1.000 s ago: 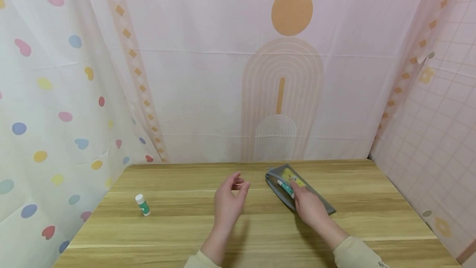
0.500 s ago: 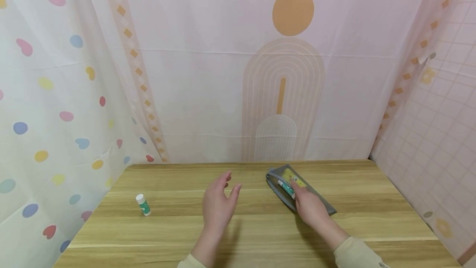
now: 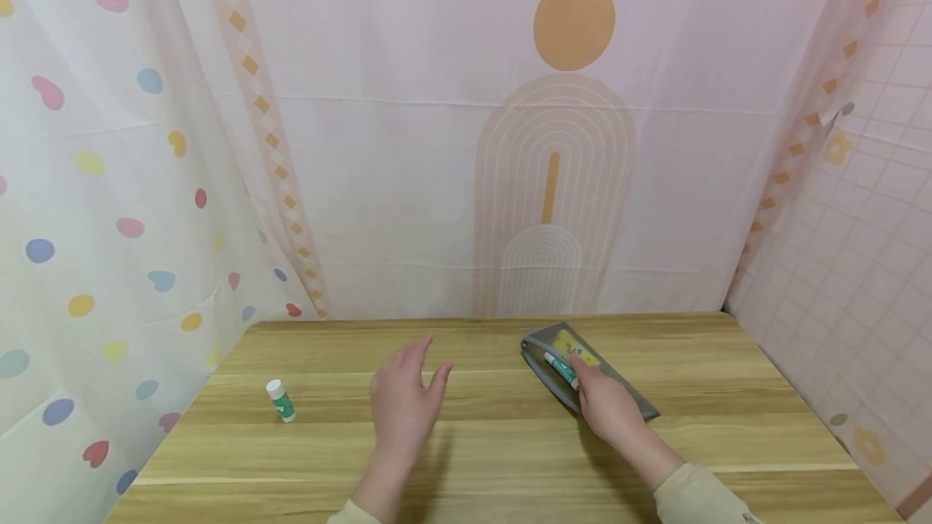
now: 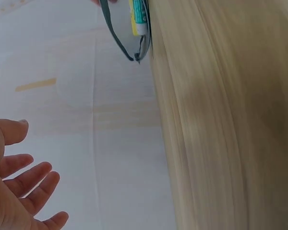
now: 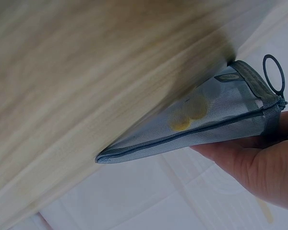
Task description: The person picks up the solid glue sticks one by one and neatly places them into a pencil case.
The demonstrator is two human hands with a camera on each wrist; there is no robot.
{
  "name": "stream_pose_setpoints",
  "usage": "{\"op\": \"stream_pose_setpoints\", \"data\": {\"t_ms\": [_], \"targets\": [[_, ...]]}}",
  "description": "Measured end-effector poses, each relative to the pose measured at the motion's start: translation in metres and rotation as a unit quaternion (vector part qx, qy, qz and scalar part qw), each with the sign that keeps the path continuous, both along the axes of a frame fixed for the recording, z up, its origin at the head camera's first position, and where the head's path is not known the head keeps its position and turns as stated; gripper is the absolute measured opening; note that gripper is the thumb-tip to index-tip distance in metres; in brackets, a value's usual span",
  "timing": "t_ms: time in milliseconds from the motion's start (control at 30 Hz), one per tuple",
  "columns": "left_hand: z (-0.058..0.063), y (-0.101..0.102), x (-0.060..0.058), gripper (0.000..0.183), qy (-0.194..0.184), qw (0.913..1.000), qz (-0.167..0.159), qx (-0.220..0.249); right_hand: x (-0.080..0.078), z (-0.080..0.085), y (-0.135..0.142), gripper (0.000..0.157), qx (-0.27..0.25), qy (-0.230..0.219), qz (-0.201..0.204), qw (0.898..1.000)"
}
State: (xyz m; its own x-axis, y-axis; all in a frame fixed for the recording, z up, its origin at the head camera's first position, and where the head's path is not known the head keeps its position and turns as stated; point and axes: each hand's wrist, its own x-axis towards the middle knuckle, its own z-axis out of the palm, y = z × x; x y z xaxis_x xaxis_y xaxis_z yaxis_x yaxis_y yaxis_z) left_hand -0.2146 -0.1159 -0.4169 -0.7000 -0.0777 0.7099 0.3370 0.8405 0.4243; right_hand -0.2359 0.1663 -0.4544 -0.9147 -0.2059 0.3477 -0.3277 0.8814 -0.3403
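Observation:
My right hand (image 3: 607,407) holds a grey mesh zip pouch (image 3: 617,380) at the right of the table, its thumb on the upper side. The pouch's mouth gapes, and a green-and-white glue stick (image 3: 559,369) lies inside beside something yellow (image 3: 564,344). Yellow shapes also show through the mesh in the right wrist view. My left hand (image 3: 404,399) hovers over the middle of the table, holding nothing, with fingers spread and thumb apart. Well to its left, a second glue stick (image 3: 281,403) with a white cap is on the table.
The wooden table (image 3: 495,459) ends at a hanging patterned cloth (image 3: 393,209) behind it. A dotted cloth (image 3: 109,265) hangs along the left side and a checked one (image 3: 859,265) along the right.
My left hand has moved left, away from the pouch, and its fingers have spread. The right hand, pouch and glue sticks stay in place.

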Motion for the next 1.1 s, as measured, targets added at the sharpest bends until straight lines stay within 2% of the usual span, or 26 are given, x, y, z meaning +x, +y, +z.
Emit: {"op": "stream_pose_setpoints", "data": {"t_ms": [500, 1100], "targets": [[-0.005, -0.033, 0.000, 0.051, 0.018, 0.9990, 0.029, -0.029, 0.000, 0.000, 0.000, 0.039, -0.001, 0.000, 0.000, 1.000], [-0.008, -0.073, 0.006, 0.048, -0.008, 0.9980, 0.058, -0.024, -0.001, 0.000, 0.000, 0.038, 0.000, -0.001, 0.002, 1.000]]}}
